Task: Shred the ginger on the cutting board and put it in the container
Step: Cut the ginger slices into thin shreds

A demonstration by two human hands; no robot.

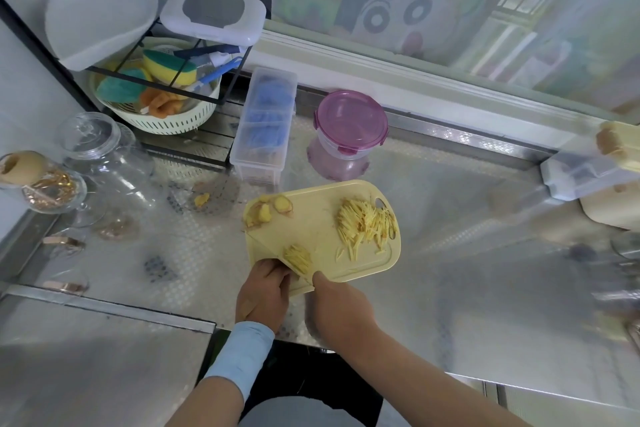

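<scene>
Ginger shreds (367, 225) pile on the far right of the cutting board (346, 201), nearer our right hand (334, 300) gripping the knife (262, 251), a small stack (298, 258) just ahead of our curled left hand (265, 291), whose hold we cannot tell.

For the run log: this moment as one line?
right hand: grips knife | left hand: curled beside knife | shredded ginger: piled on cutting board | pink-lidded container: closed
</scene>
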